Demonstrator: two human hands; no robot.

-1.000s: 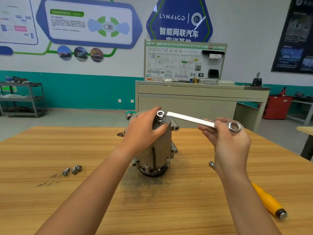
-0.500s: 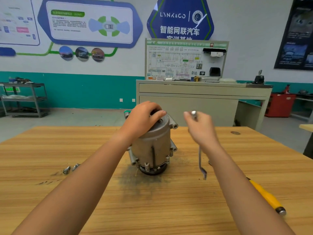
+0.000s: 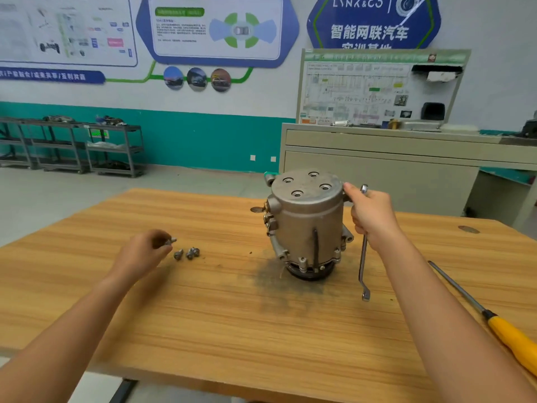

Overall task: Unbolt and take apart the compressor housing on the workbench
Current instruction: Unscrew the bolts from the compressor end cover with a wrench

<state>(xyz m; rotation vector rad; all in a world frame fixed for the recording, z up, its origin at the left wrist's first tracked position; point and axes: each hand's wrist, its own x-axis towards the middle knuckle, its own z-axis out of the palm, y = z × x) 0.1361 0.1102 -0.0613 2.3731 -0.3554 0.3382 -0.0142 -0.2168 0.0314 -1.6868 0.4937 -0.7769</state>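
The grey metal compressor housing (image 3: 308, 222) stands upright on the wooden workbench (image 3: 203, 315), its flat top showing several empty bolt holes. My right hand (image 3: 373, 216) grips a silver ring wrench (image 3: 363, 266) that hangs almost vertically just right of the housing, with the thumb touching the housing's top edge. My left hand (image 3: 145, 251) is low over the bench to the left and pinches a bolt (image 3: 170, 242) beside two loose bolts (image 3: 187, 253).
A yellow-handled screwdriver (image 3: 499, 330) lies on the bench at the right. A dark grease smear (image 3: 276, 283) marks the wood in front of the housing. Behind stand a beige cabinet (image 3: 377, 167) and grey shelf carts (image 3: 72, 146).
My left hand left the housing top and moved left and down to the loose bolts, carrying a bolt. The wrench came off the housing top and now hangs from my right hand.
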